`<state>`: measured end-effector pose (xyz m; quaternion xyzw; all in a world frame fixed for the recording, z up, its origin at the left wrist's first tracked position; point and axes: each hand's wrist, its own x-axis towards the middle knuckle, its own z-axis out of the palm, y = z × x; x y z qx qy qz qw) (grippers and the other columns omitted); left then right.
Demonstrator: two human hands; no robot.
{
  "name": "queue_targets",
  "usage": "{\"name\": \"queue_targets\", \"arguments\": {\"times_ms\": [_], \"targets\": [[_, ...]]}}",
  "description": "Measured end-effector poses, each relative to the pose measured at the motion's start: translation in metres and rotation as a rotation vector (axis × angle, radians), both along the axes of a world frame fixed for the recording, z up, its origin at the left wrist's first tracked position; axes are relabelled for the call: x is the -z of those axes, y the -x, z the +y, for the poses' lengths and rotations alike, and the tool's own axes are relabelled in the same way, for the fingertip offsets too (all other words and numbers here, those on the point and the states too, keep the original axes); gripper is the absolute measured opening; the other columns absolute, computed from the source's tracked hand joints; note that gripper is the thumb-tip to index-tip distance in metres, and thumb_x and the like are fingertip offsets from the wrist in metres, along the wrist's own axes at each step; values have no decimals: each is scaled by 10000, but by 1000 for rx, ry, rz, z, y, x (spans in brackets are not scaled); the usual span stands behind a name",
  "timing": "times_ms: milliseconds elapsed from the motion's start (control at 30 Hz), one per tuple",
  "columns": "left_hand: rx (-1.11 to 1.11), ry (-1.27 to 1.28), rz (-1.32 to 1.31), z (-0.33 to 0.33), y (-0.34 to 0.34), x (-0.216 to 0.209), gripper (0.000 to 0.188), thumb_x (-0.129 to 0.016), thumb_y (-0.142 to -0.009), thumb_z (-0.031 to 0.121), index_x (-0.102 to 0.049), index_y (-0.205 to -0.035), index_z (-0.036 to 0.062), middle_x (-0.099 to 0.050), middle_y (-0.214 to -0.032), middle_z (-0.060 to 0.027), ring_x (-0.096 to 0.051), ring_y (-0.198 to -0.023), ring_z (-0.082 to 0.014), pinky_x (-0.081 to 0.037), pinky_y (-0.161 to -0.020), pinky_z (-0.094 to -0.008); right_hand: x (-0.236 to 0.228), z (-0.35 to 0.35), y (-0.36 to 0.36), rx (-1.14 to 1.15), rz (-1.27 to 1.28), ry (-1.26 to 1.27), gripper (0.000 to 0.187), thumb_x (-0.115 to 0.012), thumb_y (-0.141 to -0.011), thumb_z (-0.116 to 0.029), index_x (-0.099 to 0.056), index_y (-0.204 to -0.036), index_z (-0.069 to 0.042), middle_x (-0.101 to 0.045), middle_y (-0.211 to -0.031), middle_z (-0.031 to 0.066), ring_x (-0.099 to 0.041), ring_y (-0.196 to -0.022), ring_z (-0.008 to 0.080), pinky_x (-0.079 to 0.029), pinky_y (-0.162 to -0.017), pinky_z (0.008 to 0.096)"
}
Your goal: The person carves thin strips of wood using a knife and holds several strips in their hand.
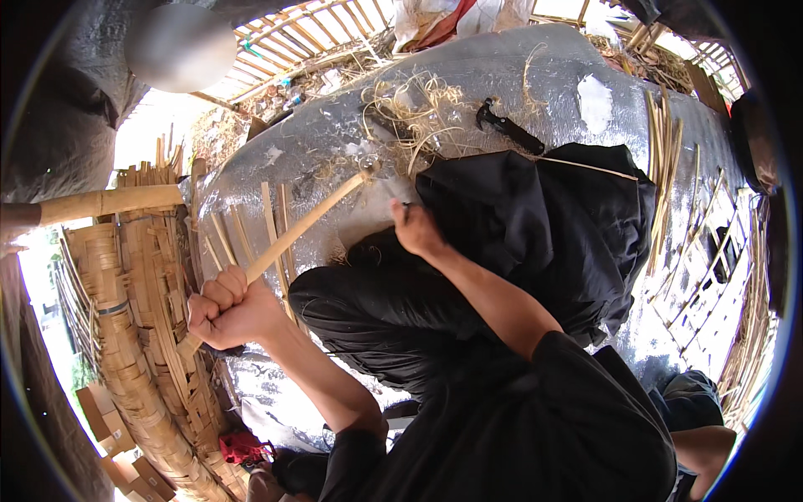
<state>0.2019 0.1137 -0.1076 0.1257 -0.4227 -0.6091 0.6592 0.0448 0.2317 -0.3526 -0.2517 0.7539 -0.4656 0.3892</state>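
Note:
My left hand (232, 314) is closed in a fist around a pale bamboo stick (311, 219), which slants up and away to the right. Its far end lies just left of my right hand (418, 230). That hand is closed, its thumb on top, on what looks like a small knife (390, 191); the grip is mostly hidden by the fingers and the blade lies close to the stick's tip. Under both hands are my black-clad legs (376, 305) and a dark cloth (535, 209). Curly bamboo shavings (414, 105) lie beyond the stick's end.
A black hand tool with a hooked head (508, 130) rests on the silvery ground sheet (552, 75). Thin bamboo strips (662, 180) lie to the right. At left stand woven bamboo panels (138, 309) and a bamboo pole (113, 202). Another person's arm (704, 448) shows at lower right.

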Motion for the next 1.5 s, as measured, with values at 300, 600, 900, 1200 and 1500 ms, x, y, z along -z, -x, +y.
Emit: {"name": "queue_targets", "arguments": {"times_ms": [300, 600, 900, 1200, 1500], "targets": [[-570, -276, -93, -4, 0, -4, 384, -458, -797, 160, -123, -616, 209, -114, -551, 26, -110, -485, -120, -135, -475, -298, -18, -5, -18, -15, 229, 20, 653, -463, -1024, -537, -685, -872, 58, -666, -755, 326, -679, -761, 510, -571, -716, 548], [-254, -49, -113, 4, -2, 5, 434, -488, -862, 199, -131, -615, 199, -93, -535, 38, -84, -479, -106, -128, -478, -296, 0, 12, -5, -1, 175, 34, 708, -410, -1021, -578, -719, -813, 25, -673, -802, 336, -690, -811, 497, -561, -746, 560], [-282, -77, -82, 7, 11, -6, 419, -487, -845, 182, -130, -627, 199, -96, -541, 37, -78, -493, -107, -111, -490, -300, -43, 10, -9, -104, 257, 40, 711, -406, -1037, -560, -694, -833, 58, -670, -773, 321, -686, -791, 495, -561, -703, 534], [-419, -116, -84, 7, 0, 3, 436, -518, -850, 193, -145, -625, 196, -122, -564, 28, -131, -507, -116, -142, -501, -303, -13, 75, 2, -106, 414, -110, 569, -533, -1015, -444, -602, -1108, 114, -665, -893, 334, -666, -879, 495, -539, -818, 540], [-203, -11, -43, 37, 35, -4, 420, -504, -861, 177, -154, -629, 187, -125, -561, 23, -135, -514, -116, -140, -525, -302, -23, 161, 23, -153, 337, 117, 319, -645, -934, -241, -636, -1019, 66, -652, -993, 274, -635, -964, 453, -514, -863, 505]]}}
